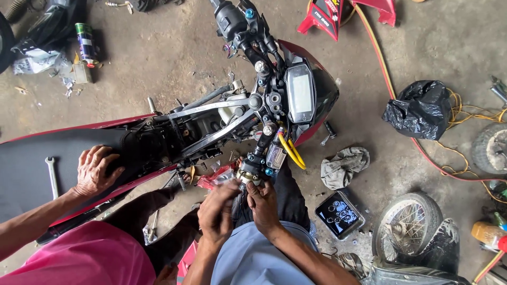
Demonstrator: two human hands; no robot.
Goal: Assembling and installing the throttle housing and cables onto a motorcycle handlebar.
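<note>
Two hands of the person wearing the camera work at the near handlebar end [248,171] of a red and black motorcycle [222,126]. The left hand [217,210] is curled narrowly around the grip area, and the right hand [263,203] is closed on the same bar end from the other side; what lies inside each palm is hidden. A third hand [95,170], belonging to a co-worker in a pink sleeve, rests flat with spread fingers on the black seat [31,163].

Count of items on the concrete floor:
- One wrench [52,177] lying on the seat, just beside the co-worker's hand.
- One spray can [84,42], cylindrical, green and dark banded, upright at upper left.
- One grey rag [344,166], crumpled, right of the bike.
- One dark rectangular tray [339,215] holding small round parts, near the rag.
- One black plastic bag [420,108], bunched, at right.
- Two wheels [406,224], one spoked at lower right, one partly cut off by the right edge.
- One red fairing panel [327,16] at the top.
- One orange-yellow bottle [488,232] at the lower right edge.
</note>
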